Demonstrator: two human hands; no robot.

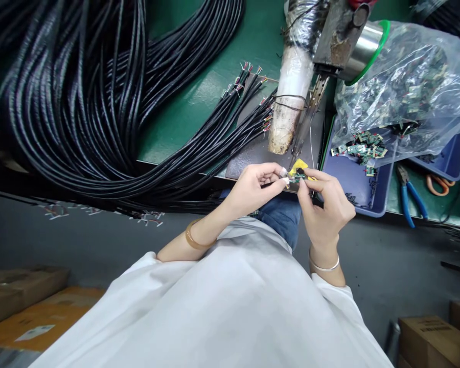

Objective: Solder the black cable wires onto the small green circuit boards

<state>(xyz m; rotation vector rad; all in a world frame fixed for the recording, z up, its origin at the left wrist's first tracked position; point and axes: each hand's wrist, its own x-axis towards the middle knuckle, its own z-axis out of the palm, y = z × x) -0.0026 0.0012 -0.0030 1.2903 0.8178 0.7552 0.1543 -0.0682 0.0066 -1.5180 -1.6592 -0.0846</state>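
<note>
At the bench's front edge my left hand (258, 185) is closed in a pinch on the end of a black cable, with its stripped wires by the fingertips. My right hand (325, 202) pinches a small green circuit board (299, 176) between thumb and finger, held against those wire ends. Just behind the board lies a yellow piece (299, 165), partly covered. The metal tip of a soldering iron (302, 130) slants down from a stand to just above my fingertips. Beside it hangs a white, plastic-wrapped tube (287, 110) with a browned end.
Thick bundles of black cable (72, 112) fill the bench's left side, their stripped ends (266, 115) near the iron. At right are a blue tray (368, 197), a plastic bag of circuit boards (414, 92), blue-handled cutters (408, 197) and orange-handled scissors (439, 185). A green-rimmed spool (364, 51) stands behind.
</note>
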